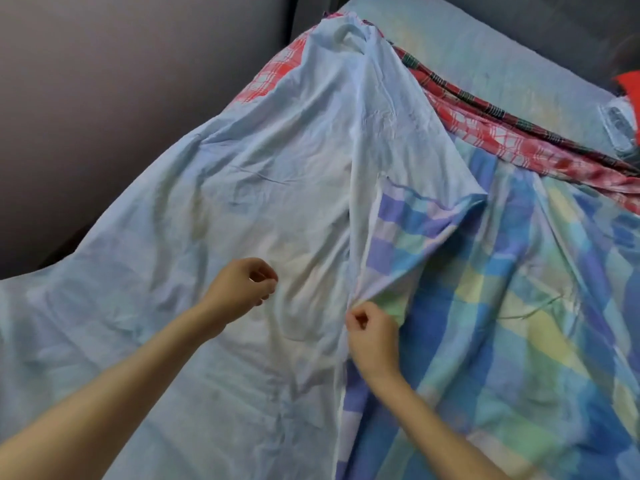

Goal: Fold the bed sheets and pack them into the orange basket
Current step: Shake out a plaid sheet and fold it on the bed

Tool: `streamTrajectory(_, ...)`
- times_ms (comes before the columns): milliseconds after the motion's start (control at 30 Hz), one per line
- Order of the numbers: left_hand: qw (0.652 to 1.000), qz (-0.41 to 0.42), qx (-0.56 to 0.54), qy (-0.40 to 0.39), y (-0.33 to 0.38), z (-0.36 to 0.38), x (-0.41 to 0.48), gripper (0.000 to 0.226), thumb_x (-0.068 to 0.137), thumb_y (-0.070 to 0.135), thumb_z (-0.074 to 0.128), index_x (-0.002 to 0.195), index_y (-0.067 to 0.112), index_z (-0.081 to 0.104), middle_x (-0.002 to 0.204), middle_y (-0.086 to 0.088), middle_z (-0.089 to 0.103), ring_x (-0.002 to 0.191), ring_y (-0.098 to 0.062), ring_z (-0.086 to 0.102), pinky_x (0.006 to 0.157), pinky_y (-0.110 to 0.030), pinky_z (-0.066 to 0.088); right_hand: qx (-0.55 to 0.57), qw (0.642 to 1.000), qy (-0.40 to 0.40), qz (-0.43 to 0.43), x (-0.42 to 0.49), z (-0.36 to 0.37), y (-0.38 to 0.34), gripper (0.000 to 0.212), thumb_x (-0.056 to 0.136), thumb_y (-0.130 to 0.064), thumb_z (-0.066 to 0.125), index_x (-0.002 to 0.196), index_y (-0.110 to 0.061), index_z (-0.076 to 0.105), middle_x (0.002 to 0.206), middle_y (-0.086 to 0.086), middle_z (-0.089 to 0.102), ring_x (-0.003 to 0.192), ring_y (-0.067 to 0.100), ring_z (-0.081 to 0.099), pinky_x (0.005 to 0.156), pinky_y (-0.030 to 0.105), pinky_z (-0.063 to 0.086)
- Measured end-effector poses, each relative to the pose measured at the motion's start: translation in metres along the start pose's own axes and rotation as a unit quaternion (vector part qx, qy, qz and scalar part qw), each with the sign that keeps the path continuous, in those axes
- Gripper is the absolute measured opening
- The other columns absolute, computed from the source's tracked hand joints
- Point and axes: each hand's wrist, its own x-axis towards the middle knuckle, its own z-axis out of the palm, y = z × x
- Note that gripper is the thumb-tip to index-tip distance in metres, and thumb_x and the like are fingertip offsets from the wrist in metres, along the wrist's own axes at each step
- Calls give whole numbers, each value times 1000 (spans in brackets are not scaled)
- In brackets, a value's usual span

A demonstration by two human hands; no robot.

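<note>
Right hand [372, 329] pinches the checked bed sheet [485, 341] by its edge, likely to draw a fold; left hand [242, 285] curled, grasp unclear.

A pale blue sheet [263, 174] lies rumpled across the bed, overlapping a blue, green and yellow checked sheet [502, 323] on the right. The right hand [372, 336] pinches a fold of cloth where the two meet. The left hand [242, 285] sits just above the pale sheet with its fingers curled (whether they hold any cloth is unclear). A red checked sheet [485, 133] lies bunched along the far edge, against the light blue mattress [467, 53].
</note>
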Motion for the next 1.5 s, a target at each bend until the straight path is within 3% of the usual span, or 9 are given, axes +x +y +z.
streamTrajectory(100, 999, -22, -20, 25, 8, 3, 16, 13, 87, 5, 59, 77, 13, 63, 71, -5, 64, 67, -19, 59, 75, -39, 54, -37, 914, -392, -97, -41, -16, -35, 13, 79, -6, 59, 74, -15, 66, 69, -12, 59, 64, 1, 52, 67, 22, 45)
streamTrajectory(167, 997, -46, -26, 52, 9, 5, 28, 14, 86, 6, 59, 74, 13, 62, 71, -6, 64, 68, -22, 61, 77, -41, 55, -137, 866, -469, -101, -15, -26, -30, 14, 81, -9, 59, 85, -10, 72, 79, -6, 68, 69, 3, 59, 73, 24, 49)
streamTrajectory(367, 989, -79, 66, 104, 4, 17, 66, 7, 83, 15, 62, 79, 10, 60, 89, -21, 69, 80, -29, 64, 80, -43, 54, -176, 974, -122, -66, 112, -22, -44, 21, 91, -27, 56, 101, -13, 69, 102, 9, 70, 99, 30, 63, 81, 36, 47)
streamTrajectory(633, 923, -206, 20, 323, -40, -21, 99, 17, 88, 16, 56, 98, 2, 58, 108, -26, 62, 101, -40, 60, 86, -42, 49, -292, 887, -276, -226, 127, 92, -84, 74, 79, -64, 56, 141, -28, 36, 146, 5, 35, 125, 32, 44, 98, 39, 40)
streamTrajectory(733, 922, -210, -158, 283, -53, -38, 101, 26, 89, 11, 58, 65, 9, 50, 79, -23, 63, 63, -26, 67, 76, -50, 57, -344, 878, -251, -218, 112, 118, -70, 79, 75, -67, 58, 139, -27, 34, 153, 7, 19, 132, 35, 32, 100, 41, 38)
streamTrajectory(833, 906, -233, -268, 232, -47, -41, 104, 31, 91, 5, 58, 62, 5, 48, 47, -11, 49, 25, -8, 45, 39, -23, 50, -301, 905, -230, -193, 111, 128, -71, 75, 74, -69, 58, 134, -27, 43, 154, 4, 21, 136, 34, 29, 103, 43, 37)
streamTrajectory(1100, 859, -168, -355, 329, -29, -52, 87, 22, 76, 3, 72, 62, 9, 56, 54, -5, 52, 48, -14, 44, 49, -22, 39, -106, 943, -78, -306, 91, 117, -104, 74, 71, -64, 54, 128, -17, 54, 126, 5, 57, 115, 29, 56, 91, 38, 48)
streamTrajectory(1300, 934, -36, -190, 302, -26, -95, 8, 18, 73, 6, 76, 65, 13, 61, 60, 1, 59, 59, -6, 53, 58, -18, 45, -97, 911, -88, -391, 41, 153, -163, 59, 72, -51, 48, 110, -10, 63, 102, 7, 67, 89, 27, 65, 73, 30, 53)
streamTrajectory(1500, 915, -90, -158, 359, -81, -163, -32, 14, 83, 8, 66, 74, 19, 67, 71, 11, 66, 67, 2, 59, 68, -19, 49, 175, 966, -167, -93, 14, 144, -212, 29, 82, -26, 55, 58, -12, 45, 55, 2, 49, 58, 20, 42, 56, 33, 32)
